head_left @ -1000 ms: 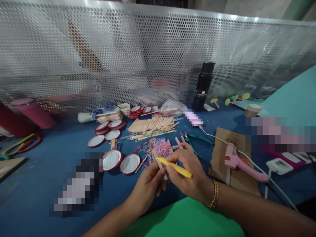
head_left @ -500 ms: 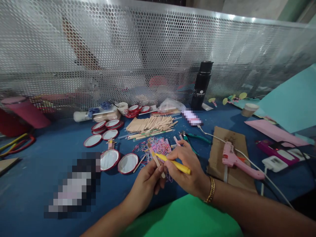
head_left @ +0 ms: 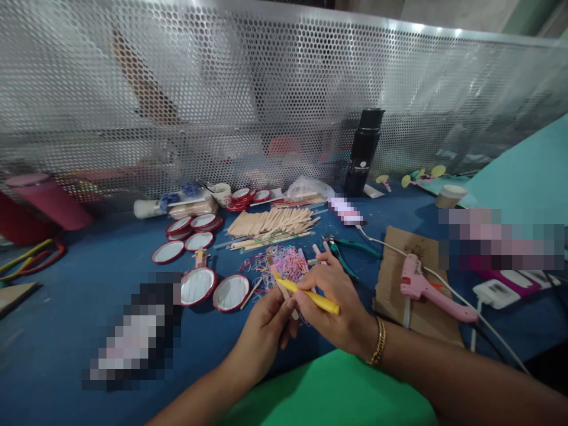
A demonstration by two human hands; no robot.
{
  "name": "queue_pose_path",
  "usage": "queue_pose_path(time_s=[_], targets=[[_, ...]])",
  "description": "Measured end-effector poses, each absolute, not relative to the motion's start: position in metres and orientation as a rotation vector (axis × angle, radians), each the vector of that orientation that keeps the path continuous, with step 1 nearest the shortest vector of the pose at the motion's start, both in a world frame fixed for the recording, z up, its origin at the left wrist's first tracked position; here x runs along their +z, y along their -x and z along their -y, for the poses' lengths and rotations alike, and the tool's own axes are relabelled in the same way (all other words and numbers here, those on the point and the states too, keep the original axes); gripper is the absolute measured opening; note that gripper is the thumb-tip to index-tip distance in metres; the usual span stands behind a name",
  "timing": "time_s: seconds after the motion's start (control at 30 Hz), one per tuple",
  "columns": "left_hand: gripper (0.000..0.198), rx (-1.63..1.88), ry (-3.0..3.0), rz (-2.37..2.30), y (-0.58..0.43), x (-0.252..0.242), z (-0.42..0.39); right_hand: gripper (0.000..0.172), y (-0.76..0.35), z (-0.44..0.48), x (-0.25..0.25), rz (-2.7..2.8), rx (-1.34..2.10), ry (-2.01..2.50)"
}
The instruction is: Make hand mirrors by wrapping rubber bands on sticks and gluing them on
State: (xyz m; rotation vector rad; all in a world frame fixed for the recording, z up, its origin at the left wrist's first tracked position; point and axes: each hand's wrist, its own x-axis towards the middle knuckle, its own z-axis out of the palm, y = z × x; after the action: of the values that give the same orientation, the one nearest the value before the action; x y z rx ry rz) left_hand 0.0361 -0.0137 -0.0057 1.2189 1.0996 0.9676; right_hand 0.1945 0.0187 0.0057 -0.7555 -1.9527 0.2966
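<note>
A: What is held in the left hand (head_left: 266, 319)?

B: A flat wooden stick (head_left: 285, 294) is pinched between the thumb and the curled fingers, near its lower end. It is slanted, its upper end, tinted in brown, pink and yellow, being pointed away from the body.

A: And in the right hand (head_left: 332, 302)?

B: A yellow marker (head_left: 318, 297) is clasped in a closed writing grip, with no slack seen. Its tip is brought to the coloured part of the stick; contact seems to be made, though it is too small to be sure.

A: Where is the stick, then?

B: It is held up in front of the body, seen against a tangle of coloured bands (head_left: 290, 260) on the blue table (head_left: 66, 313).

A: What else is laid out nearby?

B: Beyond the bands, plain sticks (head_left: 266, 222) are heaped. To the left, two red-rimmed discs (head_left: 231, 293) are set side by side, and more are grouped behind them. To the right, green-handled pliers (head_left: 361, 249) are placed near a piece of cardboard (head_left: 388, 278), on which a pink glue gun (head_left: 412, 281) is rested.
</note>
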Motion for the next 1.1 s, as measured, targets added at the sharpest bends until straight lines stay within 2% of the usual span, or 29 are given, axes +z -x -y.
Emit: queue_pose_path(time_s=[1.1], targets=[[0.037,1.005,-1.191,-1.115,-0.0375,-0.0036,0.0128,0.004,-0.1935,-0.0189,0.0059,1.909,0.292,0.770]])
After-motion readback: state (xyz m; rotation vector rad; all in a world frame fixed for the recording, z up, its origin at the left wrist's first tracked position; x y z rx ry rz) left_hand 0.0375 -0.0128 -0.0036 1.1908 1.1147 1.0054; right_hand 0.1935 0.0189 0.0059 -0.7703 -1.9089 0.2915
